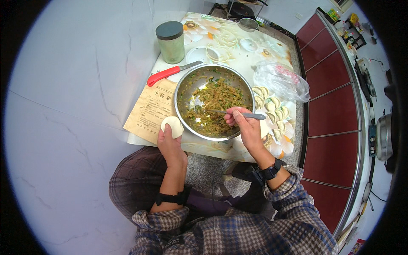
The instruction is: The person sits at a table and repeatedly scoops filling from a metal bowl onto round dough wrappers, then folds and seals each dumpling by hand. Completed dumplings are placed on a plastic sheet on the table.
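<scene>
My left hand (171,138) holds a round dumpling wrapper (172,127) by its near part, thumb on top, left of a stainless steel bowl (214,138). Chopped filling (220,95) with green bits lies in the bowl. Over the bowl's near right side, my right hand (244,124) grips a spoon by its grey handle (254,115); the spoon's tip is down at the filling and hard to make out. Folded dumplings (276,110) sit on the table to the right of the bowl. A pale round piece, perhaps wrappers, is partly hidden behind my right hand.
A red-handled knife (164,76) lies beyond a brown paper bag (149,111) with writing. A green jar with a dark lid (171,43) stands by the wall. A clear plastic bag (282,81) lies at the right of the table (204,147); a strainer (248,24) is at the far edge.
</scene>
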Motion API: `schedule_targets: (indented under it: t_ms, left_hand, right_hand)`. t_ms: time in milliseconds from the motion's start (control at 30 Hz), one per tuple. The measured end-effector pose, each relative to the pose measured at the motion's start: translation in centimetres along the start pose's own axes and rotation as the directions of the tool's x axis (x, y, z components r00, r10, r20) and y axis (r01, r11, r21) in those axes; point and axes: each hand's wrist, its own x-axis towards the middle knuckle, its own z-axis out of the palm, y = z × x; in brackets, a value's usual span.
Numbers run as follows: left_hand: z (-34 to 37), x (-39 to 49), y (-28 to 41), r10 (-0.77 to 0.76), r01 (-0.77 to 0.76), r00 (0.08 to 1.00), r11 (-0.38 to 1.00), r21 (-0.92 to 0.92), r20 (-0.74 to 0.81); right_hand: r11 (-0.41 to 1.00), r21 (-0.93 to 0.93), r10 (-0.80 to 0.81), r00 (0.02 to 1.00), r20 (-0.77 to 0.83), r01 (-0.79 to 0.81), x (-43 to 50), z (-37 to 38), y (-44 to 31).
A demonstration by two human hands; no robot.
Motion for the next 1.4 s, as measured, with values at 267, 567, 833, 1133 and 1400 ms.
schedule_targets:
  t_ms: [267,567,833,1133,1400]
  left_hand:
    - [0.3,-0.2,0.0,-0.024,0.024,1.0,0.999,0.023,0.013]
    - [0.7,-0.1,0.1,-0.018,0.013,0.994,0.998,0.055,0.105]
    - [1.3,0.1,0.2,0.001,-0.005,0.988,1.0,0.026,0.153]
    - [1.4,-0.2,0.9,0.0,0.028,0.99,0.982,-0.189,0.143]
    - [0.8,0.6,0.7,-0.024,0.053,0.995,0.953,-0.298,0.099]
  right_hand:
    - [0.998,0.022,0.054,0.996,0.075,-0.056,0.0,1.4,1.0]
    - [0.959,0.227,0.169,0.985,0.035,-0.172,-0.3,0.7,0.2]
    - [0.975,0.195,0.108,0.994,-0.004,-0.105,-2.0,1.4,-2.0]
    - [0.748,-0.33,-0.436,0.801,0.41,0.576,-4.1,4.7,-5.0]
    - [0.851,-0.267,-0.374,0.88,0.294,0.451,-5.1,4.7,-5.9]
